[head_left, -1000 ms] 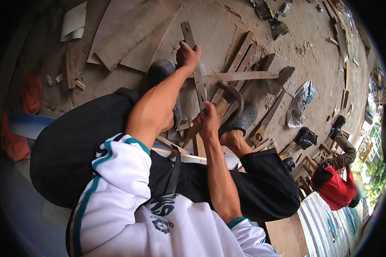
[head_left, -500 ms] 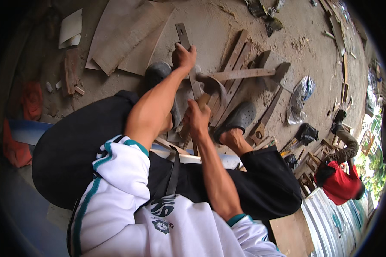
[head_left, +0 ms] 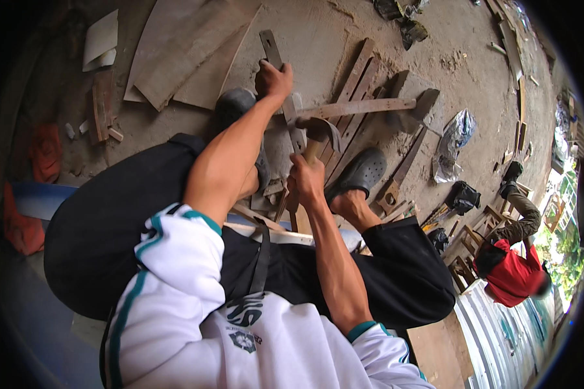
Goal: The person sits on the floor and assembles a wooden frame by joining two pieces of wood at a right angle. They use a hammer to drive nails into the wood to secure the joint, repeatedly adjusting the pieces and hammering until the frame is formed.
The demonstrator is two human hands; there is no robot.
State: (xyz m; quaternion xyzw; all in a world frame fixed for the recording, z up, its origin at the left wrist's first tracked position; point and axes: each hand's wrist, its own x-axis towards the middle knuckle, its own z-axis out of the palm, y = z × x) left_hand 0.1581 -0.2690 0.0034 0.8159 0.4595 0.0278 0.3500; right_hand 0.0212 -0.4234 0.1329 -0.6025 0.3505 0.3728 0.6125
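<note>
My left hand (head_left: 276, 79) is closed around a narrow wooden slat (head_left: 270, 47) with slots cut in it, slanting between my feet. A claw hammer (head_left: 323, 128) is in my right hand (head_left: 307, 178), fingers wrapped round its wooden handle. The hammer head lies right beside the slat's lower part; whether they touch I cannot tell. A second wooden piece (head_left: 370, 107) runs crosswise to the right from the held slat, its near end partly hidden by the hammer. How the two pieces join is not clear.
Several wooden strips (head_left: 357, 74) lie past my right shoe (head_left: 363, 170). A handsaw (head_left: 405, 168) rests to their right, near a crumpled plastic bag (head_left: 454, 146). Flat boards (head_left: 188, 58) lie at the upper left. A person in red (head_left: 512, 272) is at the far right.
The hammer was blurred by motion and now shows sharply, with its head slightly higher and nearer the slat. My left hand and the slat have shifted slightly up and left.
</note>
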